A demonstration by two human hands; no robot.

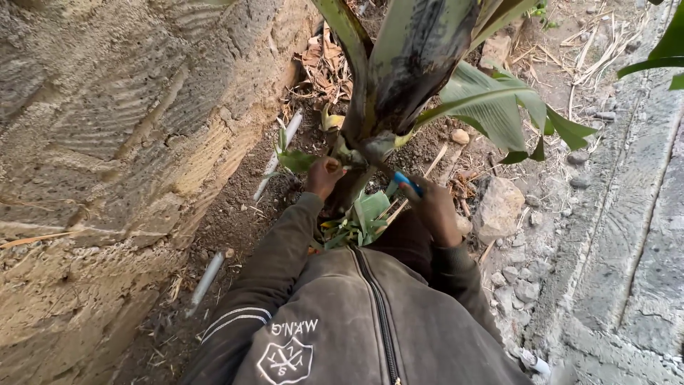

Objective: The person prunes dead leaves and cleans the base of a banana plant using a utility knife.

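Down low by wall (107, 142): left hand (324, 175) closed on stub at base of banana stem (410, 64), fingers curled tight. Right hand (433, 208) gripping blue-handled tool (407, 182), blade end hidden, just beside stem base. Cut green leaves (363, 217) piled between hands. Rock (497, 207) near right hand, white pipe (206, 279) on soil at left.

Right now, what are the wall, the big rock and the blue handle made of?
The wall looks like rough stone or concrete block, grey-tan with scraped grooves. The big rock is plain stone, pale, dusty and chipped. The blue handle in the right hand looks like smooth plastic, though too little shows to be sure.
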